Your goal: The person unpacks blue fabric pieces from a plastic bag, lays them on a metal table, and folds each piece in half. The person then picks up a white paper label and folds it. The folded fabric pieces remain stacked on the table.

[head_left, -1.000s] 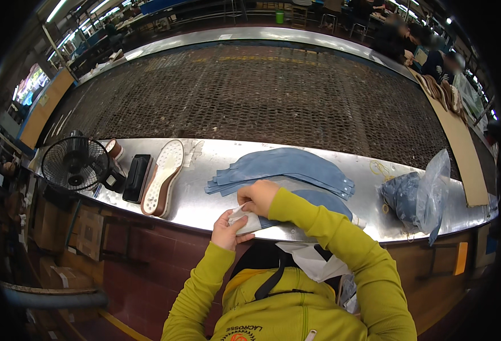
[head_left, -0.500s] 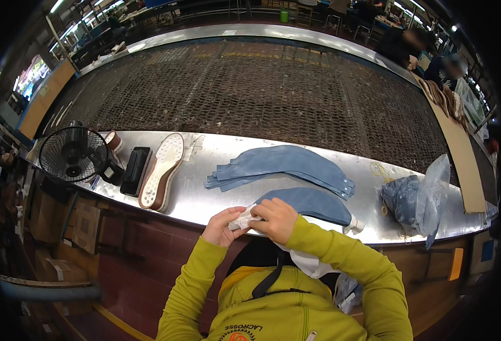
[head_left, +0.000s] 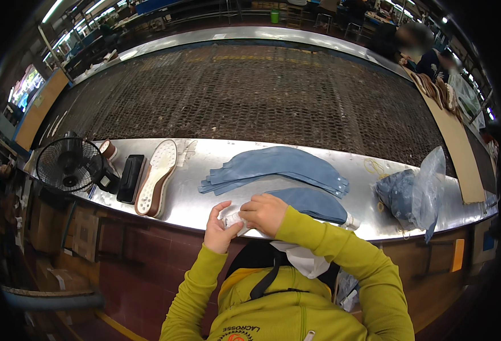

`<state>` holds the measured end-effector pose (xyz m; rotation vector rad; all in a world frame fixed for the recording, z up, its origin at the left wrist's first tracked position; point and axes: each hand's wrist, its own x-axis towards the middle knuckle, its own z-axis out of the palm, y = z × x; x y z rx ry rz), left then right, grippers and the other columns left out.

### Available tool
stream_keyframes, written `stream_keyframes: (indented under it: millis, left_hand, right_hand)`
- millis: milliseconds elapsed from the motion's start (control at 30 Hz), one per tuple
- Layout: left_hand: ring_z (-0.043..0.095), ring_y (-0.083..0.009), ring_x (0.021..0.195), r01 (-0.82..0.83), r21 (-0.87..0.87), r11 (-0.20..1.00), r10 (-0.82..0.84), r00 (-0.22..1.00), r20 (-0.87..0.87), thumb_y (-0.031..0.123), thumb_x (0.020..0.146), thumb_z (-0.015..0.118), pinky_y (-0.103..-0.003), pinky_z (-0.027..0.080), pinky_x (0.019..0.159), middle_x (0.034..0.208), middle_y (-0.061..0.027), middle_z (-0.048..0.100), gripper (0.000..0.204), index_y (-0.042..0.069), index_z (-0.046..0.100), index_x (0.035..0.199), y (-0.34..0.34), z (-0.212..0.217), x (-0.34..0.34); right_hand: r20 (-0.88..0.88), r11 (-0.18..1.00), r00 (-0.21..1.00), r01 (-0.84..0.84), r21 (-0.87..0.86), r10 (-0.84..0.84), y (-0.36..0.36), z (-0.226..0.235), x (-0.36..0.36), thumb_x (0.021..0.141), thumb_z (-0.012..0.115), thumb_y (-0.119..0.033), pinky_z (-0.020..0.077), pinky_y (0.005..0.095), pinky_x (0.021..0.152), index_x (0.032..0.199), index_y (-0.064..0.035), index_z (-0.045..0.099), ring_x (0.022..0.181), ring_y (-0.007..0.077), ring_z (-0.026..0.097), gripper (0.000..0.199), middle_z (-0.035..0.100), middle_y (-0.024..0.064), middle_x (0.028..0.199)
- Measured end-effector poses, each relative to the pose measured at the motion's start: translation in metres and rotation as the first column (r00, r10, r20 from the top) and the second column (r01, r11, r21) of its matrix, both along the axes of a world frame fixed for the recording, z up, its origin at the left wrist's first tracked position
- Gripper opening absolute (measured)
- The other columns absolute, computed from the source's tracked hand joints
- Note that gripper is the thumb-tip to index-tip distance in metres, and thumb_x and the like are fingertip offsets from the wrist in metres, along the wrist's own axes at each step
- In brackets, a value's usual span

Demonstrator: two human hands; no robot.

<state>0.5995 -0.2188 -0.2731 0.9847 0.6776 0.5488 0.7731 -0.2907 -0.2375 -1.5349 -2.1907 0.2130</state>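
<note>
Both hands meet over the near edge of the metal table. My left hand (head_left: pixel 218 232) has its thumb against a small white piece (head_left: pixel 232 219), thin like tape or paper, while its index finger stands away. My right hand (head_left: pixel 266 215) is closed, its fingertips pinching the same white piece; its exact kind is not clear. Just beyond my right hand lies a small stack of curved blue pieces (head_left: pixel 310 205), like leather or fabric. Farther back is a larger fanned stack of similar blue pieces (head_left: pixel 279 165).
To the left stand a black fan (head_left: pixel 71 165), a brown spool (head_left: pixel 108 150), a black case (head_left: pixel 131 179) and shoe soles (head_left: pixel 158 176). At right sits a plastic bag (head_left: pixel 427 182) beside blue material. A wide mesh bed (head_left: pixel 245 91) lies beyond; people work at far right.
My left index finger has lifted away from the white piece, and the left hand has opened somewhat. My right hand still pinches the piece. The whole view has shifted slightly.
</note>
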Motion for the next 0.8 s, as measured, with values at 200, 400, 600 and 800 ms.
stream_keyframes:
  millis: [200,400,600,800]
  left_hand:
    - [0.06,-0.0174,0.094,-0.365,-0.314,0.877,0.44,0.871,0.217,-0.001,0.086,0.061,-0.029,0.053,0.084,0.109,-0.0105,0.058,0.041,0.002,0.044,0.123,-0.041,-0.008,0.034]
    - [0.057,-0.0143,0.095,-0.345,-0.476,0.809,0.523,0.792,0.315,0.014,0.094,0.055,-0.029,0.049,0.084,0.108,-0.0061,0.059,0.027,0.004,0.05,0.118,-0.051,-0.027,0.056]
    - [0.052,-0.0203,0.109,-0.444,-0.394,0.805,0.571,0.758,0.314,0.024,0.097,0.051,-0.036,0.042,0.095,0.122,-0.0108,0.052,0.038,0.005,0.041,0.128,-0.042,-0.032,0.078]
    - [0.05,-0.0211,0.112,-0.477,-0.444,0.759,0.626,0.723,0.293,0.025,0.096,0.051,-0.036,0.04,0.097,0.125,-0.0104,0.05,0.04,0.005,0.04,0.13,-0.032,-0.032,0.093]
  right_hand:
    - [-0.127,0.997,0.99,0.054,-0.061,-0.061,0.008,0.003,0.008,0.077,0.062,-0.009,0.0454,0.0375,0.087,0.104,-0.0041,0.063,0.1,0.0266,0.055,0.027,0.06,0.008,0.105]
    - [-0.211,0.985,0.972,0.073,-0.158,-0.106,0.006,0.004,0.01,0.077,0.061,-0.007,0.0447,0.0373,0.09,0.107,-0.0018,0.061,0.105,0.0298,0.053,0.03,0.059,0.0113,0.111]
    - [-0.273,0.94,0.905,0.34,0.004,-0.326,-0.062,0.012,0.047,0.077,0.065,-0.008,0.0456,0.0393,0.089,0.102,-0.004,0.064,0.101,0.0297,0.056,0.026,0.062,0.0119,0.106]
    - [-0.221,0.123,0.104,0.99,-0.073,-0.97,-0.194,-0.011,0.125,0.081,0.065,-0.016,0.0501,0.0376,0.072,0.088,-0.0033,0.066,0.084,0.0297,0.061,0.015,0.062,0.0115,0.089]
